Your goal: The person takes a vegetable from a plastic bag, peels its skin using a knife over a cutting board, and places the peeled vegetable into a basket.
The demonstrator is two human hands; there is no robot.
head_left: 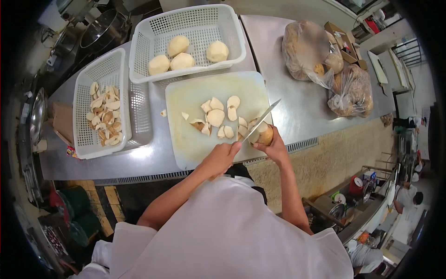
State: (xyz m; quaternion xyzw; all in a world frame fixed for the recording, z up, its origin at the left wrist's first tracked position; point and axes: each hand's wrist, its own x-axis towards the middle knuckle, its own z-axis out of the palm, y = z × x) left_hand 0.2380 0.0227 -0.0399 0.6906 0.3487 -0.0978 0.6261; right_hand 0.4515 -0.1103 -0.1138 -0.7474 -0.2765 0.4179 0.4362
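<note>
My left hand (224, 158) is closed around the handle of a knife (265, 115), whose blade slants up to the right. The blade lies against a partly peeled jicama (265, 135) with brown skin and pale flesh. My right hand (277, 148) grips this jicama at the right edge of a white cutting board (186, 148). Pale cut peelings (215, 117) are scattered over the board, some showing brown skin.
A white basket (139, 74) behind the board holds several peeled jicamas (182, 61). Peelings (107, 111) lie in another basket (124, 69) at left. Plastic bags (306, 51) of brown tubers and a cardboard box (346, 42) stand on the metal table (297, 116). Other people work at far right.
</note>
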